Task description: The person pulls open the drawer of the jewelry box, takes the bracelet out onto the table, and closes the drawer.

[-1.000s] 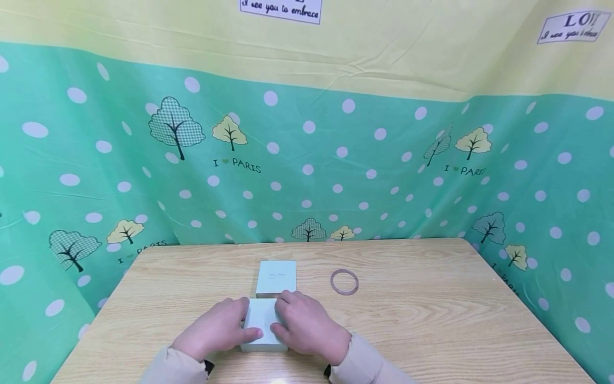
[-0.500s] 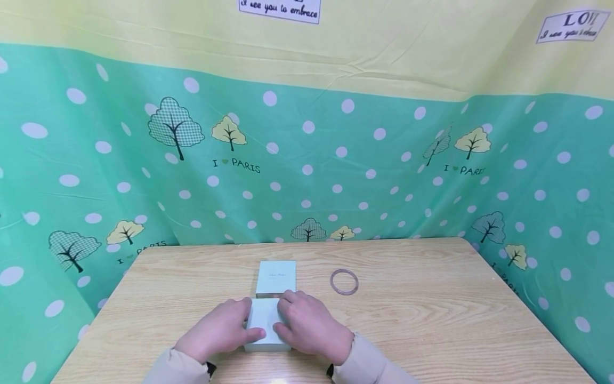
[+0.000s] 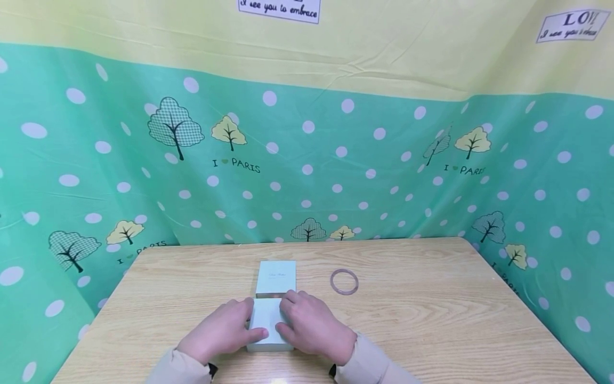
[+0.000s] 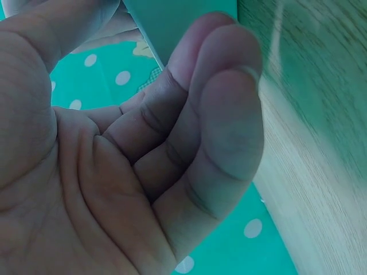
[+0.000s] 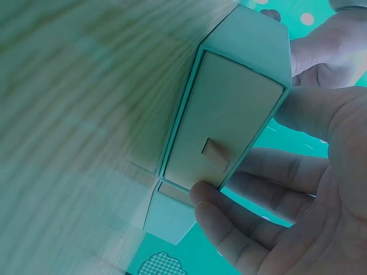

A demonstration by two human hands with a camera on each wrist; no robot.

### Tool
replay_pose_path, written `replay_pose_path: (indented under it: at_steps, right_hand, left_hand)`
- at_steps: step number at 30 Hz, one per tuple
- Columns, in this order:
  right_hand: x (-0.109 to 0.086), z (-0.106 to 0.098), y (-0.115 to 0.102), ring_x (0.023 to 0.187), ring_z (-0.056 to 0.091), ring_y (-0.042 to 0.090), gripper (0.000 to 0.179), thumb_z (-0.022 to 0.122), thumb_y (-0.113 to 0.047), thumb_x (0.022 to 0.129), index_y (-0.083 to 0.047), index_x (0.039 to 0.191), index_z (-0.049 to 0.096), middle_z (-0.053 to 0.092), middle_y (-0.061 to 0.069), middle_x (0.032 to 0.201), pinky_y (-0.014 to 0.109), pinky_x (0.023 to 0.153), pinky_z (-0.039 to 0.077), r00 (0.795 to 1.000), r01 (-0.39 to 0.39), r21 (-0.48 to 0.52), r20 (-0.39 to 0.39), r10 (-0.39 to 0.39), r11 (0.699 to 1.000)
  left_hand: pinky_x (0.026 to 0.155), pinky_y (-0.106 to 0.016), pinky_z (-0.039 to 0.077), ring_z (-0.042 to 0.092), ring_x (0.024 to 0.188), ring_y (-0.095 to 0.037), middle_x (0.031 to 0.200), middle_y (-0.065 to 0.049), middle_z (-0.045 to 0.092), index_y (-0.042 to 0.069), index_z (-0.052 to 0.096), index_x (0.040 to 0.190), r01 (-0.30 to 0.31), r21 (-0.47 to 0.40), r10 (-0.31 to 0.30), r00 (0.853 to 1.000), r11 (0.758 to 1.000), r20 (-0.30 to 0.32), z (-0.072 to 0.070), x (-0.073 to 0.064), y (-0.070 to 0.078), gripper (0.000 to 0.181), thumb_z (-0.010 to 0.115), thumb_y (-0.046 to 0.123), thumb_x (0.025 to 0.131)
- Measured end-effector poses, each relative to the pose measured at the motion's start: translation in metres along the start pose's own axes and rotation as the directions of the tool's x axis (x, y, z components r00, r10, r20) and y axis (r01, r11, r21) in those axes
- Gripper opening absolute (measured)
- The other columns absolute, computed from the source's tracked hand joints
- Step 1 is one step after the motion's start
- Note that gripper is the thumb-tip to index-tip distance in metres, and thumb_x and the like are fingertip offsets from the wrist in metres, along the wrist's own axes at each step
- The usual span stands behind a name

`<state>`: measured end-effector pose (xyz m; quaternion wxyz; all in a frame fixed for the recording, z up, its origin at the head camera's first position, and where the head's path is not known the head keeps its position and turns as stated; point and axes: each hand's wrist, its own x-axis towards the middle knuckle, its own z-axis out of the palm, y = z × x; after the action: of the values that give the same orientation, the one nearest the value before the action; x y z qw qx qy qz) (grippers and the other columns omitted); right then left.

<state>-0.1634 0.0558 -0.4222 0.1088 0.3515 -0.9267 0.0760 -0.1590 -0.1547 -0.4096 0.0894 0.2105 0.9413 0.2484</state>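
Observation:
A pale blue drawer box (image 3: 266, 312) lies on the table close in front of me, with a hand on either side. My left hand (image 3: 220, 330) holds its left side, thumb on the top, fingers curled in the left wrist view. From the right, my right hand (image 3: 314, 328) grips it, thumb on top and fingertips at the drawer end. That end, in the right wrist view, shows a drawer front (image 5: 229, 109) with a small pull tab (image 5: 215, 154). The drawer is closed. Directly behind stands a second pale blue box (image 3: 276, 276) with small lettering on its top.
A purplish bangle (image 3: 332, 281) lies flat to the right of the rear box. The wood-grain table (image 3: 431, 314) extends to both sides. A green and yellow patterned curtain (image 3: 307, 149) hangs behind the table's back edge.
Both hands and the near box have shifted slightly to the right. The rear box and the bangle have stayed in place.

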Motion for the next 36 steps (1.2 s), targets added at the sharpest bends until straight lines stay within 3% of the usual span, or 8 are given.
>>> replay_pose_path:
  at_steps: [7, 13, 15, 19, 22, 25, 29, 36]
  right_hand:
    - [0.0, -0.001, 0.0, 0.07, 0.044, 0.007, 0.026, 0.065, -0.036, 0.088, -0.012, 0.096, 0.065, 0.054, -0.006, 0.088, 0.018, 0.057, 0.04, 1.0, 0.004, 0.006, 0.004, -0.004, 1.0]
    - [-0.001, -0.005, 0.006, 0.087, 0.055, 0.008, 0.034, 0.063, -0.035, 0.09, -0.01, 0.114, 0.064, 0.061, -0.002, 0.108, 0.021, 0.074, 0.05, 1.0, -0.008, 0.077, 0.013, 0.007, 0.997]
    - [-0.001, -0.008, 0.01, 0.087, 0.056, 0.008, 0.034, 0.063, -0.034, 0.091, -0.009, 0.115, 0.064, 0.062, -0.001, 0.107, 0.021, 0.074, 0.05, 1.0, -0.01, 0.083, -0.004, 0.01, 0.996]
    - [0.0, -0.014, 0.018, 0.071, 0.052, 0.005, 0.025, 0.062, -0.029, 0.092, -0.01, 0.106, 0.068, 0.06, -0.005, 0.085, 0.019, 0.06, 0.046, 0.998, -0.057, 0.105, -0.007, 0.058, 0.993]
    - [0.0, -0.018, 0.021, 0.058, 0.046, 0.004, 0.012, 0.06, -0.021, 0.092, -0.014, 0.087, 0.068, 0.053, -0.009, 0.068, 0.019, 0.05, 0.04, 0.993, -0.121, 0.146, 0.027, 0.119, 0.982]
    - [0.0, -0.02, 0.023, 0.05, 0.041, 0.005, 0.022, 0.056, -0.015, 0.091, -0.019, 0.069, 0.058, 0.045, -0.01, 0.057, 0.02, 0.044, 0.036, 0.983, -0.179, 0.162, 0.079, 0.168, 0.97]
    - [-0.002, -0.019, 0.023, 0.047, 0.038, 0.006, 0.03, 0.054, -0.016, 0.09, -0.021, 0.062, 0.049, 0.041, -0.009, 0.053, 0.023, 0.042, 0.034, 0.963, -0.238, 0.146, 0.163, 0.214, 0.96]
    - [-0.002, -0.015, 0.019, 0.046, 0.041, 0.007, 0.031, 0.056, -0.022, 0.092, -0.021, 0.062, 0.05, 0.044, -0.009, 0.054, 0.024, 0.042, 0.035, 0.94, -0.277, 0.166, 0.25, 0.231, 0.947]
  left_hand:
    - [0.048, -0.027, 0.039, 0.047, 0.055, -0.012, 0.067, 0.005, 0.054, 0.001, 0.059, 0.099, -0.006, 0.008, 0.006, 1.0, 1.0, -0.006, 0.001, 0.001, -0.001, 0.05, 0.073, 0.044, 0.08]
    - [0.051, -0.028, 0.039, 0.048, 0.058, -0.013, 0.068, 0.005, 0.055, 0.005, 0.061, 0.097, 0.039, -0.017, -0.039, 0.999, 0.999, 0.003, 0.0, 0.001, -0.001, 0.046, 0.074, 0.044, 0.079]
    - [0.049, -0.028, 0.038, 0.047, 0.056, -0.013, 0.066, 0.005, 0.054, 0.007, 0.061, 0.092, 0.066, -0.016, -0.066, 0.998, 0.998, -0.005, -0.002, 0.001, -0.001, 0.042, 0.075, 0.045, 0.078]
    - [0.045, -0.027, 0.036, 0.043, 0.051, -0.013, 0.061, 0.002, 0.05, 0.008, 0.059, 0.092, 0.106, -0.011, -0.106, 0.994, 0.994, -0.021, -0.006, 0.0, -0.001, 0.041, 0.076, 0.044, 0.077]
    - [0.042, -0.026, 0.035, 0.042, 0.049, -0.012, 0.058, 0.002, 0.049, 0.006, 0.058, 0.102, 0.099, -0.031, -0.1, 0.995, 0.995, -0.03, -0.007, 0.001, 0.001, 0.045, 0.076, 0.04, 0.078]
    - [0.042, -0.026, 0.037, 0.043, 0.05, -0.011, 0.06, 0.002, 0.05, 0.004, 0.056, 0.113, 0.074, -0.053, -0.076, 0.996, 0.996, -0.036, -0.008, 0.001, 0.003, 0.053, 0.077, 0.037, 0.078]
    - [0.045, -0.027, 0.04, 0.048, 0.053, -0.012, 0.064, 0.003, 0.052, 0.002, 0.054, 0.122, 0.047, -0.073, -0.048, 0.999, 0.996, -0.011, -0.008, 0.0, 0.005, 0.064, 0.078, 0.038, 0.076]
    - [0.053, -0.027, 0.043, 0.049, 0.062, -0.011, 0.071, 0.003, 0.054, 0.002, 0.051, 0.127, 0.013, -0.055, -0.011, 0.999, 0.998, 0.035, -0.006, 0.0, 0.006, 0.073, 0.08, 0.042, 0.073]
